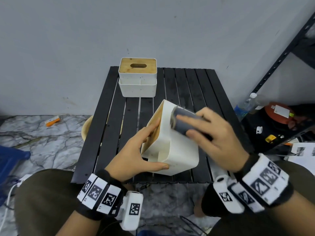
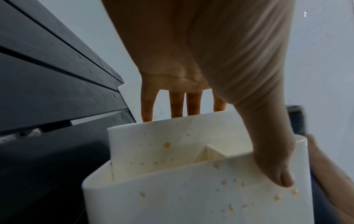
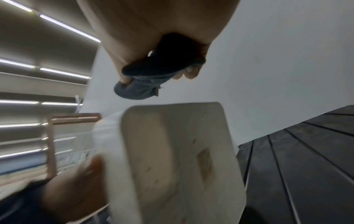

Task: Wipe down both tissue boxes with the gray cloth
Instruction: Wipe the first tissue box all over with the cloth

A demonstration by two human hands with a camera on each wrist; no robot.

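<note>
Surface: black slatted table point(image 1: 187, 86), grey wall behind.
Left hand point(image 1: 134, 155): fingers and thumb clasp tilted tissue box point(image 1: 172, 147).
Right hand point(image 1: 214, 135): fingers curl round gray cloth point(image 1: 184, 121), at box's upper side.
Second tissue box point(image 1: 137, 77): upright, beyond fingertips.

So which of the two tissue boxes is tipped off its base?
The near tissue box, tilted in the left hand; the far tissue box stands upright.

I'm seeing a plastic bottle point(image 1: 245, 106) lying right of the black slatted table point(image 1: 187, 86), an orange marker point(image 1: 53, 121) lying left.
</note>
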